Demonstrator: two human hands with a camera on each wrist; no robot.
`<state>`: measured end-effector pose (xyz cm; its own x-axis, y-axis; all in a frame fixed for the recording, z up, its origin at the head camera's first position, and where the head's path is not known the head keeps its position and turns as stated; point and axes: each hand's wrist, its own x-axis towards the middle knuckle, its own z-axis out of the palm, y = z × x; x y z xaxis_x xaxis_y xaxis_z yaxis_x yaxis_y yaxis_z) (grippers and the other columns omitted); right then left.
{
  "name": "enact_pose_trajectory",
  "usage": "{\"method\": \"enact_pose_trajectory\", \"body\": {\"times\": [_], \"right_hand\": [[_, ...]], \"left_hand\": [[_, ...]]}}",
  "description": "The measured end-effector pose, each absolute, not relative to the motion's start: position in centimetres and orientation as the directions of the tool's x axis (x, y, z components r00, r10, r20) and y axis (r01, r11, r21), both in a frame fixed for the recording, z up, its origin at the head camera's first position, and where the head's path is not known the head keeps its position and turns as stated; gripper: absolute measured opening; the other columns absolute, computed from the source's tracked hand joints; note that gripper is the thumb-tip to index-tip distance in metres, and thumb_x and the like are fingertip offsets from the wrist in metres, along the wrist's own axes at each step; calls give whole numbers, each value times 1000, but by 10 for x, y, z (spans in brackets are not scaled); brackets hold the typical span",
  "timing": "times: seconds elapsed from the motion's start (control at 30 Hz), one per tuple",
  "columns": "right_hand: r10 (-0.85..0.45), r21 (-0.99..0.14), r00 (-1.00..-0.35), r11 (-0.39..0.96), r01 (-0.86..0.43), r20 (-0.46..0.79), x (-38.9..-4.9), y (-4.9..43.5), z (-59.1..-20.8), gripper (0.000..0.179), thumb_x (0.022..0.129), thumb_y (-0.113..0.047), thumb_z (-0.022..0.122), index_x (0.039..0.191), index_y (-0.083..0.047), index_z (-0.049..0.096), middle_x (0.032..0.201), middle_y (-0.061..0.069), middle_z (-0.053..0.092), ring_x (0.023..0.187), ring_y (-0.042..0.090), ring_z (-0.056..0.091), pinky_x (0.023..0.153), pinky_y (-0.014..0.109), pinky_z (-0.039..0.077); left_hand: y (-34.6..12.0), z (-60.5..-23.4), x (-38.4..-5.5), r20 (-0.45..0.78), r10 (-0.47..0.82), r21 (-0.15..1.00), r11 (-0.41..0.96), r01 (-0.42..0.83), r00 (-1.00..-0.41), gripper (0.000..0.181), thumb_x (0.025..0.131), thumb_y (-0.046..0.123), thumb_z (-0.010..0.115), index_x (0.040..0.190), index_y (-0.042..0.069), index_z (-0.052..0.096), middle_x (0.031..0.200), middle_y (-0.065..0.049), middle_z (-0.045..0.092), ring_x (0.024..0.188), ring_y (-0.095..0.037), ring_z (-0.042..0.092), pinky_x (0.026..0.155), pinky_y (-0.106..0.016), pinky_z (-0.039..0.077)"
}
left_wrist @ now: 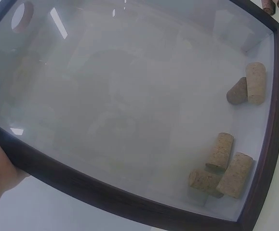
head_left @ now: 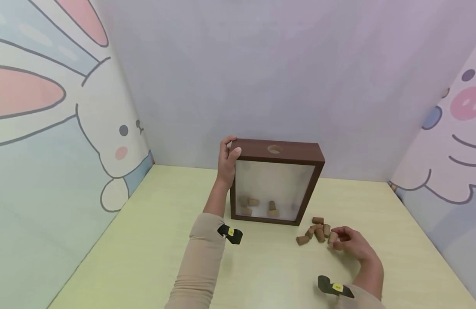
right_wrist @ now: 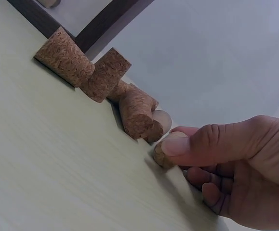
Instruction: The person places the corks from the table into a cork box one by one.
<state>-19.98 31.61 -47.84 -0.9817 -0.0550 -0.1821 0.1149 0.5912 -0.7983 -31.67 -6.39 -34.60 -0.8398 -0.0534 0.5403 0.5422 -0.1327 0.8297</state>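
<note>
A dark brown wooden frame box [head_left: 278, 150] with a clear front stands upright on the table, a round hole in its top. Several corks [left_wrist: 236, 175] lie inside along its bottom. My left hand [head_left: 227, 163] grips the box's upper left corner, thumb in front and fingers over the top and side. Right of the box, a small pile of corks [head_left: 319, 234] lies on the table. At the pile's right edge my right hand [head_left: 352, 243] pinches one cork [right_wrist: 162, 156] between thumb and fingers, close to the tabletop.
The pale yellow-green table [head_left: 145, 257] ends at a plain light wall [head_left: 261, 77] behind the box. Side panels with a cartoon rabbit [head_left: 106, 124] and a pink-nosed cartoon animal [head_left: 454, 141] flank it. Black straps with yellow tags [head_left: 231, 232] are on both wrists.
</note>
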Motion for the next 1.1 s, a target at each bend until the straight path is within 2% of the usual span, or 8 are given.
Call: {"method": "enact_pose_trajectory", "body": {"times": [0.2,0.4,0.63,0.77,0.9,1.0,1.1], "right_hand": [[-43,-783,-982,610,120,-184,-201,315,-474,47,77,-12,73,116,6,53,102,12,57,90,23,50,74,34,41],[-104,-789,-983,612,58,-153,-195,318,-462,46,77,-17,74,115,4,57,104,14,59,92,24,54,74,35,43],[-157,-802,-980,598,2,-119,-194,314,-442,47,80,-13,71,119,6,54,105,16,60,94,25,56,76,37,44],[-186,-811,-981,581,-69,-50,-197,306,-423,46,84,-13,68,124,3,51,107,16,60,95,26,56,76,37,44],[-203,-798,-978,580,-162,51,-201,298,-404,42,86,-8,64,125,2,50,105,16,60,92,24,58,73,33,46],[-212,-788,-970,575,-221,117,-203,293,-394,41,87,-4,62,125,1,50,104,17,60,90,21,58,71,29,46],[-226,-791,-958,547,-273,175,-205,288,-390,41,86,0,61,126,1,50,105,17,60,89,18,59,72,27,46]], "left_hand": [[-65,-347,-317,556,-47,820,-134,557,-830,65,78,44,50,131,7,37,127,-5,34,90,-15,33,78,-33,29],[-65,-349,-316,550,-24,824,-142,548,-835,64,81,38,48,134,4,35,134,-6,30,95,-15,33,82,-34,28],[-67,-338,-307,550,-3,825,-153,544,-835,61,83,28,46,135,-1,32,129,-12,32,91,-14,33,80,-32,29],[-66,-326,-297,554,2,824,-146,548,-832,64,83,28,46,138,-3,31,120,-14,35,91,-16,33,81,-35,29],[-66,-321,-296,544,10,833,-125,539,-839,66,84,29,45,142,2,30,135,-16,31,109,-18,35,90,-39,29],[-67,-321,-296,532,20,843,-111,527,-846,66,85,29,44,145,5,28,149,-15,17,128,-22,25,100,-44,25],[-69,-322,-296,524,22,848,-104,519,-852,67,85,29,43,145,6,27,151,-16,13,134,-26,17,102,-48,22]]}}
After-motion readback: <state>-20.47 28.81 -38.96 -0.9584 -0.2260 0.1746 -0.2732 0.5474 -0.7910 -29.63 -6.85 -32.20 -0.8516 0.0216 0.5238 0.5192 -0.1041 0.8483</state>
